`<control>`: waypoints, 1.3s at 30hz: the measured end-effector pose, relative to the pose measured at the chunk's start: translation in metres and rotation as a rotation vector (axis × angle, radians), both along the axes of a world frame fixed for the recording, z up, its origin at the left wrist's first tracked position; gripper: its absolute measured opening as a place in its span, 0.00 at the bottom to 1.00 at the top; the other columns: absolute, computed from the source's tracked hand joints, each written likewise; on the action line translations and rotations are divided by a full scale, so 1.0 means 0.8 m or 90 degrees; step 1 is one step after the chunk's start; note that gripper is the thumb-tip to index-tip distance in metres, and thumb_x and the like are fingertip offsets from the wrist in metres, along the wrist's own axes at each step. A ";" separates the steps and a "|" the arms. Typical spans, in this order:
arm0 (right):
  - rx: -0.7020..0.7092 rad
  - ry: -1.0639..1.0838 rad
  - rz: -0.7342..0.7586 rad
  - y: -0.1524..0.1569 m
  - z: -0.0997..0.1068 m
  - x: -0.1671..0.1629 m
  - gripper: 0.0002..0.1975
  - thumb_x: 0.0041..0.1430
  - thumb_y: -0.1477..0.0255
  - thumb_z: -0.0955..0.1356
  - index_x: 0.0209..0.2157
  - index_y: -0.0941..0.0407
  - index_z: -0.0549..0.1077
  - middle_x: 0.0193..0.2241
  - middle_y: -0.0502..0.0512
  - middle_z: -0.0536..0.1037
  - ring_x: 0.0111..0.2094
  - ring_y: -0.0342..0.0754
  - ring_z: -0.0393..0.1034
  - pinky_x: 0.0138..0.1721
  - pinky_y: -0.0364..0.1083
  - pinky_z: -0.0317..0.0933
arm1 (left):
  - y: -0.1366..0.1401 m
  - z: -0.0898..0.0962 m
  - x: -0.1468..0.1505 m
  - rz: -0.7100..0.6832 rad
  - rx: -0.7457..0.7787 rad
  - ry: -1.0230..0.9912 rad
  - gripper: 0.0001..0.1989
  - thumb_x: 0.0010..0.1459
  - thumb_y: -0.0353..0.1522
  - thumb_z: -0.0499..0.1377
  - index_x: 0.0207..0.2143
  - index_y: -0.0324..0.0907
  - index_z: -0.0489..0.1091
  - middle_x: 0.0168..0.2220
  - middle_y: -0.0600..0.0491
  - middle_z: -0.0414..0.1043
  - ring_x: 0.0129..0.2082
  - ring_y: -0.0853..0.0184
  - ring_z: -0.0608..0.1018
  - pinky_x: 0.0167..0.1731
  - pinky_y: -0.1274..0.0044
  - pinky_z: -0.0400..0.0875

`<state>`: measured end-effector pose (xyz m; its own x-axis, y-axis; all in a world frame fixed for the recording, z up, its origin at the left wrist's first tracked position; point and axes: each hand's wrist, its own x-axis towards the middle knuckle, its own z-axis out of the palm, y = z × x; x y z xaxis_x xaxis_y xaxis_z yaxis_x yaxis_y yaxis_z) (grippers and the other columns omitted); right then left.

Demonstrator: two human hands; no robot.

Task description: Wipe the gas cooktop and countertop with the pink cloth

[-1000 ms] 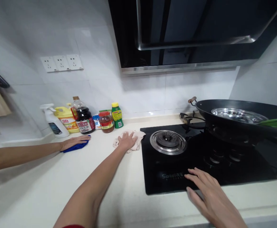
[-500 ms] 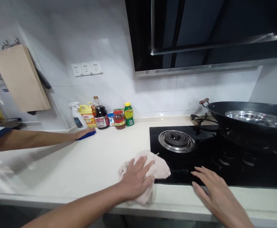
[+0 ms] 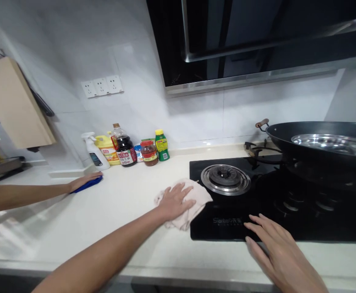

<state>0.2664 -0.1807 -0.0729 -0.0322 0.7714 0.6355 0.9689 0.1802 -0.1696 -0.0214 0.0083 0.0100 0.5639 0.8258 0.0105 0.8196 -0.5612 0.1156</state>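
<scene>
My left hand presses down on a pale pink cloth, its fingers spread over the fabric. The cloth is bunched on the white counter and overlaps the left edge of the black glass gas hob. Just behind it is the left burner, a round metal ring with no pan on it. My right hand holds nothing; its fingers are apart near the hob's front edge, and whether they touch the glass I cannot tell.
At the left, another person's hand is on a blue cloth. A spray bottle, soy sauce bottle, red-lidded jar and green bottle line the wall. A large wok covers the right burner; the range hood overhangs.
My left hand and the pink cloth have moved away from me, toward the back of the counter. The other person's hand and blue cloth have shifted left and nearer. My right hand is nearly still.
</scene>
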 end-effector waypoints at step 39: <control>-0.020 0.056 0.037 0.009 -0.008 0.007 0.22 0.66 0.55 0.60 0.50 0.51 0.77 0.54 0.57 0.77 0.61 0.61 0.64 0.59 0.62 0.59 | -0.107 -0.008 -0.021 0.135 0.011 0.045 0.35 0.67 0.56 0.40 0.72 0.55 0.48 0.74 0.49 0.42 0.73 0.54 0.46 0.67 0.53 0.43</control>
<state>0.2720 -0.1738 -0.0792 -0.0220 0.7894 0.6135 0.9381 0.2284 -0.2602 -0.0383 -0.0770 0.0040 0.3778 0.9259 -0.0077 0.9251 -0.3771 0.0456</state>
